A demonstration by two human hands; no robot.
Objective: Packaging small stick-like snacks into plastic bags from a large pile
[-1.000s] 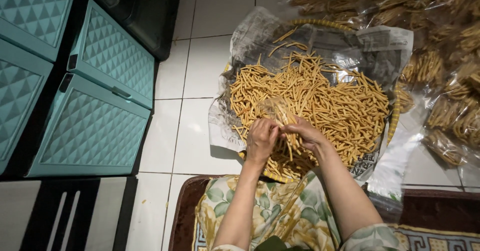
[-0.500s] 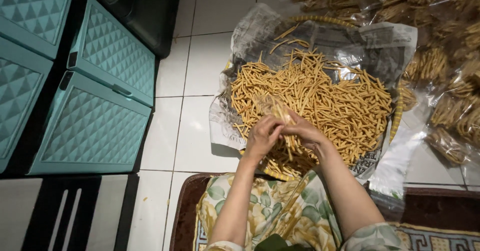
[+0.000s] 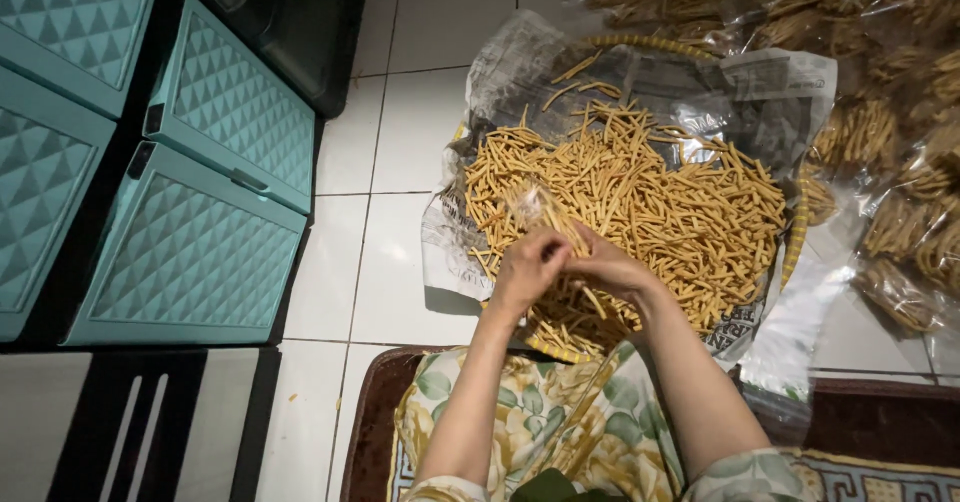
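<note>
Your left hand (image 3: pixel 528 267) and right hand (image 3: pixel 610 265) have lifted the clear bag (image 3: pixel 540 210) toward 12 o'clock, both pinching it above the fried sticks (image 3: pixel 680 202).

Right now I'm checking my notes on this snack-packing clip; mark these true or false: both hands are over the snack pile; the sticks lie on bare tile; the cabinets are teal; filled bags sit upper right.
1. Both the left hand and right hand are over the pile of snack sticks: true.
2. The sticks lie on bare tile: false, they lie on newspaper in a woven tray.
3. The cabinets are teal: true.
4. Filled bags sit at the upper right: true.
5. The hands are empty: false, they pinch a small clear bag.
</note>
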